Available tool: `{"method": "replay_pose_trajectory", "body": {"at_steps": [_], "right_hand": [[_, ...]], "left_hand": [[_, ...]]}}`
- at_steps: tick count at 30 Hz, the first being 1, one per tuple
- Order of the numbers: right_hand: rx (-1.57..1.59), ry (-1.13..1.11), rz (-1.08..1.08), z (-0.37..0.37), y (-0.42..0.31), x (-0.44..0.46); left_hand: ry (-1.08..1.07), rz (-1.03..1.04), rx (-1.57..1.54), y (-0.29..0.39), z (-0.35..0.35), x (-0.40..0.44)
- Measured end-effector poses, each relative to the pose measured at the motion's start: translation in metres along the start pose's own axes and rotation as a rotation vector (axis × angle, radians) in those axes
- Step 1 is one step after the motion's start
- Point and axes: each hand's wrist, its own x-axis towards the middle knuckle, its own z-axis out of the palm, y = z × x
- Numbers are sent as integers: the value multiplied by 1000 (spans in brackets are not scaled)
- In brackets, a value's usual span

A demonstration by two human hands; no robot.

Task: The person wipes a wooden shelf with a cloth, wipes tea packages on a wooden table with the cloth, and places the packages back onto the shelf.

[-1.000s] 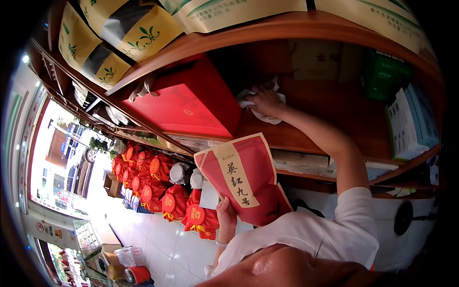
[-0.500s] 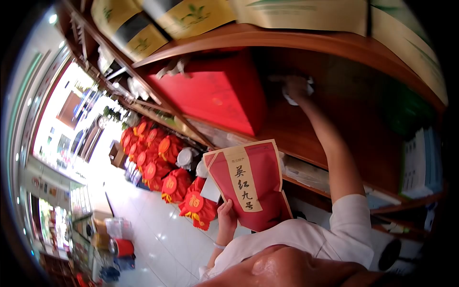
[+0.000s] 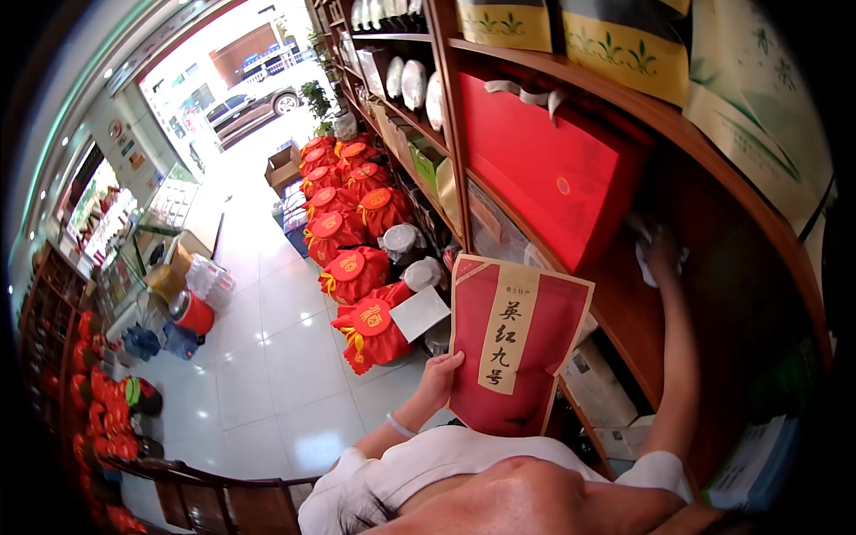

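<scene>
My left hand [image 3: 440, 378] grips the lower left edge of a red pouch [image 3: 517, 343] with a cream label and dark characters, held upright in front of my chest. Deep on the brown shelf [image 3: 615, 308], my right hand [image 3: 661, 254] is closed on a white cloth [image 3: 646, 252], which lies against the shelf surface. Shadow hides part of that hand's fingers. A large red gift box [image 3: 544, 160] with a ribbon handle stands on the same shelf, just left of the cloth.
Red cloth-wrapped jars [image 3: 352, 272] stand in rows on the tiled floor [image 3: 285, 357]. Yellow and black pouches [image 3: 624, 45] line the upper shelf. A blue-white box [image 3: 749, 464] sits at the lower right. A wooden chair back [image 3: 223, 495] is at the bottom left.
The view has swung left, so the shelf now sits farther right and more floor shows. My right hand has stayed on the cloth beside the red box; my left still holds the pouch.
</scene>
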Motion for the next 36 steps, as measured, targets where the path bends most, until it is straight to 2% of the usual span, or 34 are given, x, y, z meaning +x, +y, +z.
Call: {"method": "replay_pose_trajectory", "body": {"at_steps": [1,2,3,5,8,10,12,14,16,18,20,23,28,31,36], "right_hand": [[-391,132,-362,5,7,-3],[-816,433,-660,10,13,-7],[-725,369,-662,-1,6,-20],[-434,165,-567,-45,-43,-55],[-272,24,-527,-101,-108,-104],[-197,-35,-467,-106,-124,-116],[17,-59,-244,-73,-110,-128],[33,-87,-206,-70,-119,-139],[73,-5,-341,-68,-119,-149],[153,-37,-420,-74,-121,-155],[205,-10,-423,-71,-118,-154],[232,25,-270,-67,-107,-146],[58,76,5,-58,-68,-111],[-40,140,68,-63,-45,-92],[-113,119,154,-56,-25,-71]], "left_hand": [[-4,14,-15,0,0,0],[-3,-3,0,1,-2,-1],[-1,-22,16,0,-2,-2],[-16,-36,0,1,1,-2],[-39,-84,2,6,10,-3],[-49,-131,22,5,12,1],[-66,-128,67,1,7,13],[-91,-144,62,-2,1,21],[-133,-124,136,-5,-3,27],[-84,-115,126,-7,-1,29],[-102,-137,125,-8,-5,33],[-152,-157,133,-8,3,34],[-167,-125,156,-7,-1,37],[-141,-116,158,-7,0,34],[-123,-99,167,-8,-6,31]]}}
